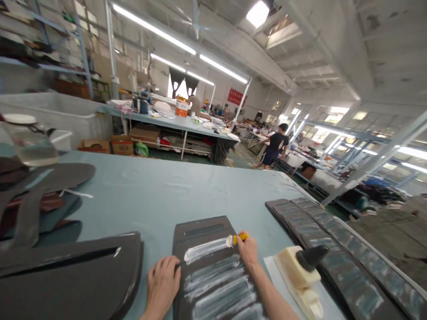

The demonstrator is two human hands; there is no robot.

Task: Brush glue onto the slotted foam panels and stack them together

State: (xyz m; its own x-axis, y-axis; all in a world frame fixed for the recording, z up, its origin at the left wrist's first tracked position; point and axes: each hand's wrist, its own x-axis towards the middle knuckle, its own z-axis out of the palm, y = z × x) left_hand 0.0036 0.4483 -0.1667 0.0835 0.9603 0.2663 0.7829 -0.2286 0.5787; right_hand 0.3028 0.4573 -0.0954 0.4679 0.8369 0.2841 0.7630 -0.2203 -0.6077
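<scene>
A dark grey flat panel [213, 258] lies in front of me, with a slot near its far end and several white, wet-looking strips across it. In my right hand [248, 252] is a small yellow-handled brush [235, 240], gripped by the handle. Its whitish tip touches the right end of the farthest white strip. My left hand [163, 280] rests with fingers laid at the panel's left edge. Right of my right forearm lies a cream plastic bottle [295, 269] with a black cone-shaped top.
Stacks of streaked dark panels [300, 222] line the table's right edge. To the left lies a stack of larger dark slotted pieces [76, 280]. Behind it are cut pieces [66, 175] and a clear jar [31, 142]. A person [275, 144] stands beyond the blue-green table [160, 186].
</scene>
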